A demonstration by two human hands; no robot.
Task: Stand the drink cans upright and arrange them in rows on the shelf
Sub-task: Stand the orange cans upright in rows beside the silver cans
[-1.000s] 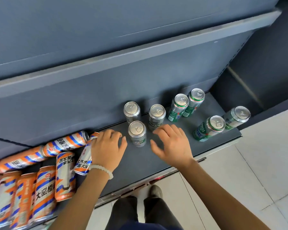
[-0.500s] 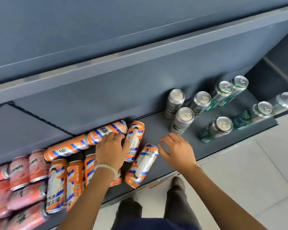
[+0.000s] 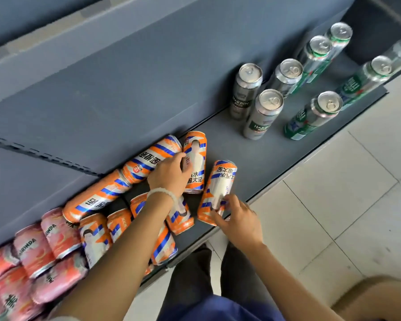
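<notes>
The fingers of the right hand (image 3: 239, 221), at lower centre of the frame, curl around the lower end of an orange-and-blue striped can (image 3: 218, 191) that lies on its side near the front lip of the grey shelf (image 3: 252, 158), its far end pointing up-frame. The left hand (image 3: 169, 174), wearing a pale bead bracelet (image 3: 163, 193) at the wrist, sits just left of it with its fingers curled over a second lying orange can (image 3: 196, 158) and touching the end of a third one (image 3: 148, 161) that runs diagonally along the shelf's back wall; whether it truly grips either can or merely rests on them cannot be told. Another orange can (image 3: 95, 196) continues that diagonal line toward the lower left, and more orange cans lie jumbled under and beside the left forearm. In the lower left corner a heap of pink cans (image 3: 35, 249) lies on its side. At upper right, well apart from the hands, three silver cans (image 3: 263, 114) stand upright close together, and beyond them green-and-silver cans (image 3: 315, 114) stand upright in two short rows that reach the right end of the shelf. Pale floor tiles (image 3: 333, 205) fill the right side, and dark trousers (image 3: 195, 274) show at bottom centre.
</notes>
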